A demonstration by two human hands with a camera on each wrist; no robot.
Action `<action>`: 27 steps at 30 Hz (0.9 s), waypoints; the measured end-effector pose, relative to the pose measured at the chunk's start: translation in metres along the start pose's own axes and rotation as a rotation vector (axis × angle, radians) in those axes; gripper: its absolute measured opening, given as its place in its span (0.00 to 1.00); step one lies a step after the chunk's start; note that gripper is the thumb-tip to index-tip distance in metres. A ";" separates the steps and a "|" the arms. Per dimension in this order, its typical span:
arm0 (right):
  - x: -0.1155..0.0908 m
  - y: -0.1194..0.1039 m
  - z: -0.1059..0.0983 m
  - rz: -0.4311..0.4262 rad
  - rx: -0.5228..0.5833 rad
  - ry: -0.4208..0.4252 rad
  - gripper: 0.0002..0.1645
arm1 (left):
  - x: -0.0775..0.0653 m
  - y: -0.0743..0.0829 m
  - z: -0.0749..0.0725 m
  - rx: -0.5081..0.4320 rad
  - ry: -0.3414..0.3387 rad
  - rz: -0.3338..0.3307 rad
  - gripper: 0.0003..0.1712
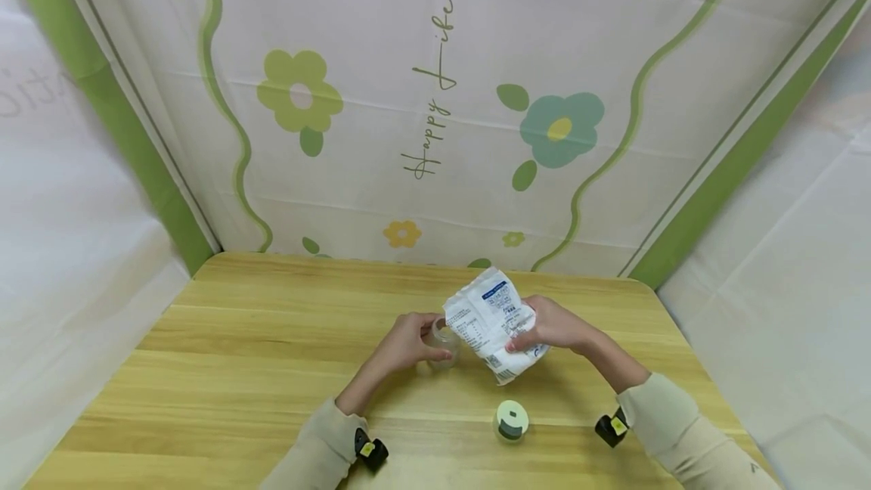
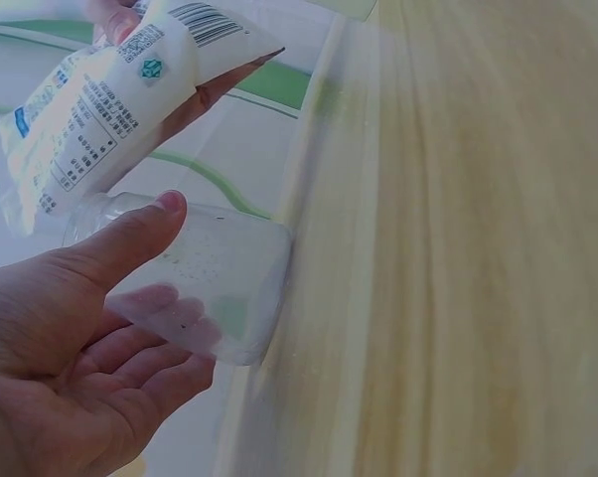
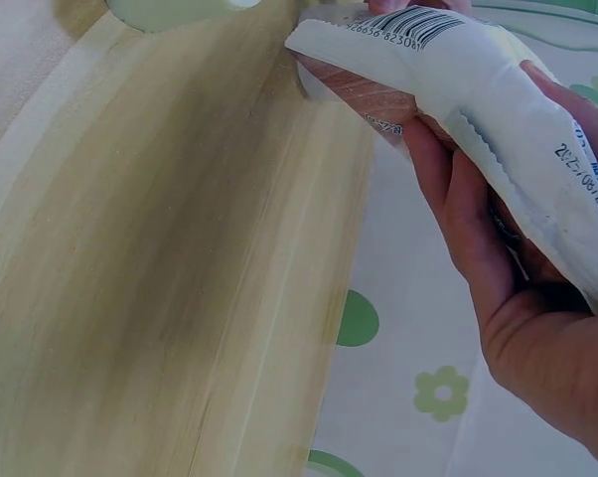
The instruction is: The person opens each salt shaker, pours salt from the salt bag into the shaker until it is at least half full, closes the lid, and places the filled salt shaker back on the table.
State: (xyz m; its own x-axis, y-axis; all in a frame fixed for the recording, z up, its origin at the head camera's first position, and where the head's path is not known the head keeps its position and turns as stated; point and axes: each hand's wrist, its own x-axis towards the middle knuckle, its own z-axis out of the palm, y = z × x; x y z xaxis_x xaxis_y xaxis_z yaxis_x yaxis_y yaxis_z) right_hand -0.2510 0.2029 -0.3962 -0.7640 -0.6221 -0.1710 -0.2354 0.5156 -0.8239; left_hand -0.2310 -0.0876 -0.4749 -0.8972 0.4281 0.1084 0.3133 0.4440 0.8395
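My left hand [image 1: 407, 342] grips a clear jar [image 2: 229, 268] that stands on the table, with the thumb on one side and the fingers round the other. The jar has no lid on, and a few small specks show in it. In my right hand [image 1: 553, 324] is a white printed packet [image 1: 486, 316], tilted so that one end lies at the jar's mouth. The right wrist view shows the packet's barcode side and the fingers [image 3: 468, 219] curled beneath it. What the packet holds is hidden.
A round pale-green lid [image 1: 512, 420] with a dark grey patch lies on the wooden table [image 1: 238, 369], nearer me than the packet. Behind the table hangs a white flowered curtain [image 1: 367, 36], with further cloth at both sides.
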 end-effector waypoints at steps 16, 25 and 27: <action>0.000 -0.009 -0.004 0.006 -0.044 -0.009 0.22 | -0.001 0.002 -0.001 0.018 0.001 0.007 0.33; 0.000 -0.011 -0.005 0.001 -0.089 -0.005 0.20 | 0.000 0.000 -0.002 0.047 0.003 0.021 0.33; 0.001 -0.011 -0.005 0.005 -0.089 -0.005 0.20 | 0.000 0.000 -0.002 0.042 0.001 0.017 0.33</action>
State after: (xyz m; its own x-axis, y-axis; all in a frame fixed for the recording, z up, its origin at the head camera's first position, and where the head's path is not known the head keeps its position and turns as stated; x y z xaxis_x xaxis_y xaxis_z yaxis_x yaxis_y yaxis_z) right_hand -0.2521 0.2000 -0.3842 -0.7625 -0.6220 -0.1782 -0.2841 0.5693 -0.7715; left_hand -0.2310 -0.0891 -0.4740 -0.8919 0.4349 0.1235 0.3415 0.4688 0.8146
